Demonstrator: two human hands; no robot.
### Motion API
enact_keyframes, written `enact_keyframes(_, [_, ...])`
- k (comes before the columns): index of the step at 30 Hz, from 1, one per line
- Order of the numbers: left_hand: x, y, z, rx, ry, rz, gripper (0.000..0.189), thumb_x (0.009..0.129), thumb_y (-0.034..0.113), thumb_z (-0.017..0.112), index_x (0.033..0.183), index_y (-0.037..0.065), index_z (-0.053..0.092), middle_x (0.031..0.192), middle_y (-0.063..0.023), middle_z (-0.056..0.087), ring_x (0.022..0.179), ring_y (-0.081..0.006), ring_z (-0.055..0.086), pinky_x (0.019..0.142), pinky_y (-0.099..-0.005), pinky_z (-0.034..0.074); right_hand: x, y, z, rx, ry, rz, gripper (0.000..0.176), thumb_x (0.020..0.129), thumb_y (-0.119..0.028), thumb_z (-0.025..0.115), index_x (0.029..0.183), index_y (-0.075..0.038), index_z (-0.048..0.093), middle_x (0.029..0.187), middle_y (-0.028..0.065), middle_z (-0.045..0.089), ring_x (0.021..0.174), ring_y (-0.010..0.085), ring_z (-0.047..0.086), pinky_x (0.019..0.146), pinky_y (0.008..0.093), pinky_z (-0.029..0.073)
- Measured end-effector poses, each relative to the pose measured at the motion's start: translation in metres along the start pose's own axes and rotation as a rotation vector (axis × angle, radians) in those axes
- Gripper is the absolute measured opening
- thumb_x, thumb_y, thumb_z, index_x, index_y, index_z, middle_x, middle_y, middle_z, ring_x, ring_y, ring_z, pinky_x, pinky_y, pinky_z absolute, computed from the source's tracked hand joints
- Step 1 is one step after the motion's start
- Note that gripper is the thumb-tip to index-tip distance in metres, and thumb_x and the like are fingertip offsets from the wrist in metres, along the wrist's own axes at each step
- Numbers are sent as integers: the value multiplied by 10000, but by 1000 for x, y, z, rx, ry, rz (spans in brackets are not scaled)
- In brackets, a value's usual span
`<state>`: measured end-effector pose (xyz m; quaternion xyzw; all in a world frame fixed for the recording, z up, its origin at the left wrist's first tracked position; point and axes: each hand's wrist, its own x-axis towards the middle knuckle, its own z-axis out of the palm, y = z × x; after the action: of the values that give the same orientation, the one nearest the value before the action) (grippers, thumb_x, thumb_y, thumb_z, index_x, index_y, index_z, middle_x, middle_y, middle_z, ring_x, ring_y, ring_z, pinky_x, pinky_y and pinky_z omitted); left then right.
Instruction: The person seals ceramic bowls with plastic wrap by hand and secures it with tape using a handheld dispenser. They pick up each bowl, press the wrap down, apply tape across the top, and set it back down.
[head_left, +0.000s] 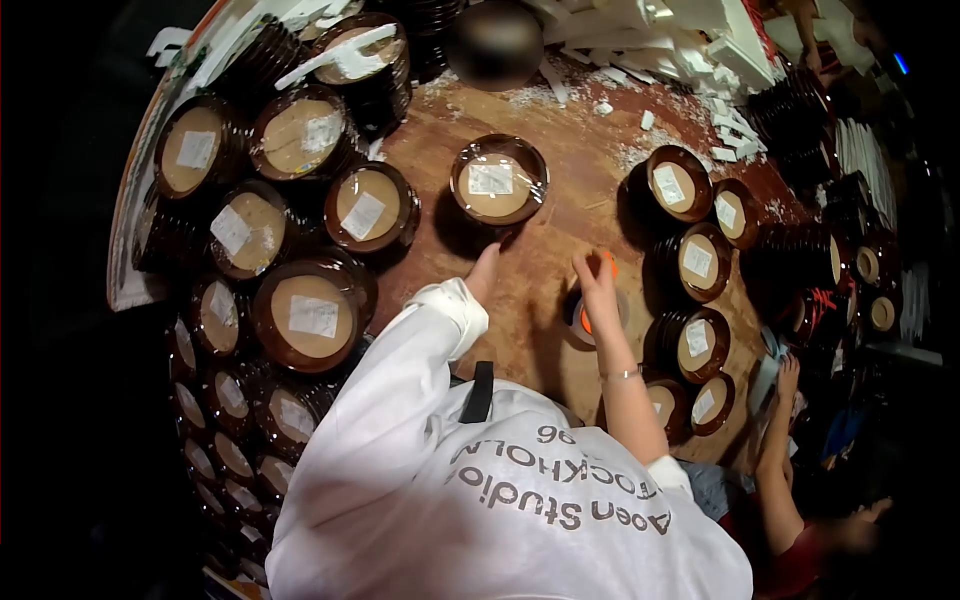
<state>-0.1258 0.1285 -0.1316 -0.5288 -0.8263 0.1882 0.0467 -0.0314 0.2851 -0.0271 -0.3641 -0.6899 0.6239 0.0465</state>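
Note:
My left hand (485, 272) reaches to the near side of a stack of glossy brown dishes (497, 182). Its visible fingers are stretched out, with the tips right at the stack's lower edge. The top dish has a tan centre and a white paper label. My right hand (597, 285) is closed in a pinch, and a small orange piece (613, 264) shows at its fingertips; its kind is unclear. Below that hand lies a round item with an orange centre (586, 318), partly covered by the hand and wrist.
Stacks of labelled brown dishes stand along the left (312, 316) and right (697, 262) of the wooden table (545, 275). Broken white foam (660, 45) and crumbs lie at the back. Another person's arm (775, 450) is at the lower right.

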Motion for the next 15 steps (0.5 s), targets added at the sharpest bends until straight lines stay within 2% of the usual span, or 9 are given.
enact_keyframes(3, [-5,12,-12,-243,7,-80,259,775,151,431,892,24,623,934,-122,587,970,-248,483,963,-404,249,55,-15,44,389,-247,339,649,805,-423,527,1252,-12,296,1211,138,383,1059,225,424,893,326,356])
enact_keyframes(4, [-10,3,-41,-344,17,-37,241,763,132,471,915,-9,593,940,-165,569,985,-282,475,920,-405,313,64,-23,55,383,-260,335,649,805,-423,527,1252,-12,296,1211,138,383,1059,225,424,893,326,356])
enact_keyframes(6, [-21,11,-58,-994,-25,-470,261,739,129,520,940,-31,567,970,-193,549,962,-311,480,861,-407,380,74,-40,79,518,-352,407,670,795,-485,503,1261,-48,300,1224,139,388,1099,251,409,884,365,370])
enact_keyframes(7, [-22,15,-48,-1251,-48,-621,386,754,117,524,1094,-45,443,1080,-203,491,984,-315,480,795,-411,429,81,-36,87,617,-466,381,685,785,-535,475,1262,-72,308,1244,132,380,1106,263,401,874,401,379])
enact_keyframes(8, [-19,17,-35,-1253,-44,-635,386,754,117,524,1094,-45,443,1080,-203,491,984,-315,480,795,-411,429,85,-31,91,609,-477,383,685,785,-535,475,1262,-72,308,1244,132,380,1106,263,401,874,401,379])
enact_keyframes(10, [-7,11,-16,-2218,267,-1326,503,794,102,472,1234,-24,262,1218,-190,382,1030,-296,466,787,-400,440,84,-34,98,684,-393,396,681,782,-553,459,1253,-80,326,1252,127,381,1113,267,401,875,413,381])
enact_keyframes(11, [-9,-6,-13,-2582,319,-1280,638,802,86,448,1298,-7,58,1317,-179,245,1115,-276,393,849,-379,409,84,-36,98,683,-375,425,673,780,-556,458,1242,-81,341,1243,121,395,1108,271,410,884,412,376])
enact_keyframes(12, [-7,-23,-26,-2511,333,-1441,623,786,58,458,1293,7,97,1271,-171,285,1104,-261,375,913,-387,358,85,-33,100,674,-381,431,673,780,-556,458,1242,-81,341,1243,121,395,1108,271,410,884,412,376])
enact_keyframes(15, [6,-48,-18,-2568,476,-1430,524,770,24,452,1231,10,200,1175,-140,341,1064,-240,376,950,-405,310,90,-26,109,711,-398,333,663,782,-552,455,1237,-83,346,1243,117,400,1110,275,416,882,430,377])
